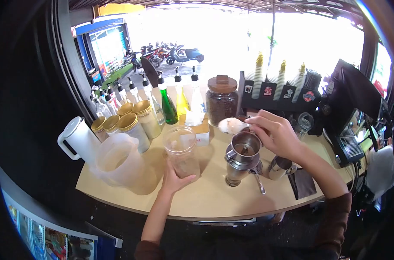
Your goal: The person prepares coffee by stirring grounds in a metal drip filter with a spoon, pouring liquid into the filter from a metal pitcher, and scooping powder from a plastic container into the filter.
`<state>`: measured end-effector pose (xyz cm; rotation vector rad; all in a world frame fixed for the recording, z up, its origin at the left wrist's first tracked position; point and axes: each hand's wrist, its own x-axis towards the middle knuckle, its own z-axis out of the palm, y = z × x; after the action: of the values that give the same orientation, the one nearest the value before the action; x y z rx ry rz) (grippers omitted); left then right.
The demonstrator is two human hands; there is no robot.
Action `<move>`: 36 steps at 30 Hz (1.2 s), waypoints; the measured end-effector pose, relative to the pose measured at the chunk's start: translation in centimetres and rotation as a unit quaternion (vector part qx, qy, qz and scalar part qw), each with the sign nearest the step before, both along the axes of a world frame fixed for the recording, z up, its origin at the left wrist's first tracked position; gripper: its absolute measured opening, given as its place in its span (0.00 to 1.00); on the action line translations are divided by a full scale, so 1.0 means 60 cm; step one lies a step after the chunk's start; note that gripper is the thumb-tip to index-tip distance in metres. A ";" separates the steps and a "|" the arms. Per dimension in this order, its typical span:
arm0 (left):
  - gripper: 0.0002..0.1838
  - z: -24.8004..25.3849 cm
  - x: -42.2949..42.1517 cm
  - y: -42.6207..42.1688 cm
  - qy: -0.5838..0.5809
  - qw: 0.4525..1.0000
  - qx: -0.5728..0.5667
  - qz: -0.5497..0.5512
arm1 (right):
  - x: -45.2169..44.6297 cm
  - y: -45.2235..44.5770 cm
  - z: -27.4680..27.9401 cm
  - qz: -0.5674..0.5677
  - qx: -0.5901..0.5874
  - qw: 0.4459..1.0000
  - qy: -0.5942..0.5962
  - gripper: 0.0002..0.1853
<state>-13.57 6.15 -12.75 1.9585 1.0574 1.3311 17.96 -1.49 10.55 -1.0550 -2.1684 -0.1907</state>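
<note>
My left hand [174, 178] is wrapped round the lower part of a clear plastic jar [185, 157] with an open top, upright on the counter. My right hand [275, 133] is closed on a scoop [234, 125] heaped with white powder. The scoop is above and slightly left of a metal drip coffee filter [244, 152], which sits on a metal cup [234, 174]. Beside that cup lies a spoon [260, 182]. A metal pitcher [278, 167] stands to the right, below my right forearm.
Left of the jar are a translucent pitcher [121, 162], a white jug [79, 138] and several gold-lidded canisters [134, 125]. Behind stand pump bottles [168, 106], a tissue box [201, 133] and a wooden-lidded bean jar [222, 102]. A cup rack [275, 97] and dark machine [351, 147] are at right.
</note>
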 end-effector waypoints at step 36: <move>0.43 0.088 0.153 -0.086 -0.047 0.967 0.243 0.065 | 0.269 -0.119 -0.342 -0.173 -0.152 0.898 0.374 0.08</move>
<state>-4.41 0.98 -7.49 2.1639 0.8827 1.8793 34.10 -8.62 -9.99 -1.4003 -1.3259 0.3605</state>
